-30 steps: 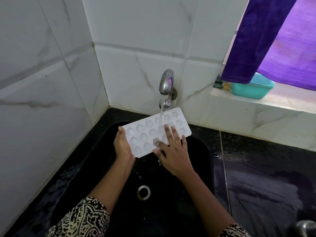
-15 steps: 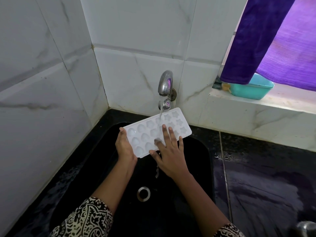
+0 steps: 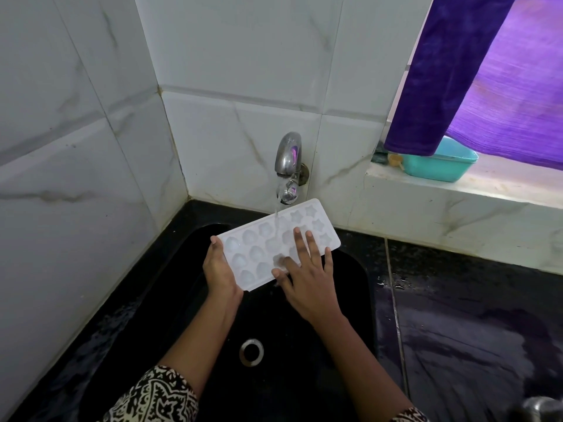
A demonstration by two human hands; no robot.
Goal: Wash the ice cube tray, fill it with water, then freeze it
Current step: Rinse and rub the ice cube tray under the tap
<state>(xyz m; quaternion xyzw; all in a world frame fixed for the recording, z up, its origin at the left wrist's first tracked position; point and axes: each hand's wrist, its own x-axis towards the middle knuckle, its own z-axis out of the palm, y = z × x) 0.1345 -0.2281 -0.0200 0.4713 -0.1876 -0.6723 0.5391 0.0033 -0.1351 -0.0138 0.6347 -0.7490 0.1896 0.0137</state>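
The ice cube tray (image 3: 251,258) hangs over the sink (image 3: 350,287) under the tap stream (image 3: 277,219), left hand (image 3: 221,271) gripping its end (fingers underneath, I guess), right hand (image 3: 307,277) spread flat on top, so the wet plastic could slip or spray everywhere.

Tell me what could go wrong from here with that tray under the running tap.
1. Only the left hand grips the ice cube tray, at one end, above the sink; the wet plastic could slip and drop.
2. The right hand lies flat across the cells, so the water stream from the tap may splash off it onto the wet counter.
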